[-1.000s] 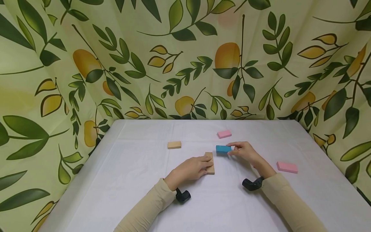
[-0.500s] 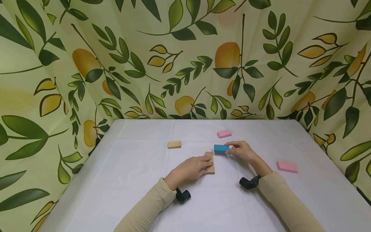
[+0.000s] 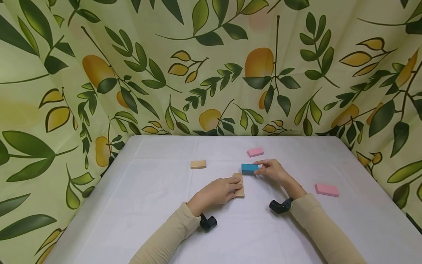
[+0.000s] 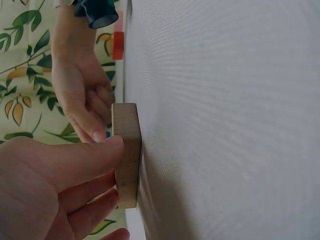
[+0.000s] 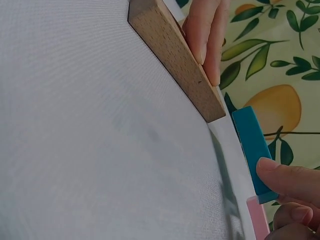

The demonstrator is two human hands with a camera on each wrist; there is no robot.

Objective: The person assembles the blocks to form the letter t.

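Note:
A plain wooden block (image 3: 241, 191) lies lengthwise away from me near the table's middle. My left hand (image 3: 215, 191) holds it from the left; in the left wrist view the thumb (image 4: 107, 152) rests at its upper edge. Two left fingertips show along the block's top edge in the right wrist view. My right hand (image 3: 275, 171) pinches the right end of a blue block (image 3: 248, 168) between thumb and fingers. This block lies crosswise just beyond the wooden block's far end, and a narrow gap shows between them in the right wrist view.
A shorter wooden block (image 3: 198, 164) lies to the left. One pink block (image 3: 255, 152) is behind the blue one, and another pink block (image 3: 326, 190) lies right of the right forearm. White cloth covers the table (image 3: 138, 183); a leaf-patterned curtain (image 3: 148, 73) hangs around it.
The right hand has slid the blue block a little to the left, closer to the far end of the wooden block. The left hand has stayed in place on its block.

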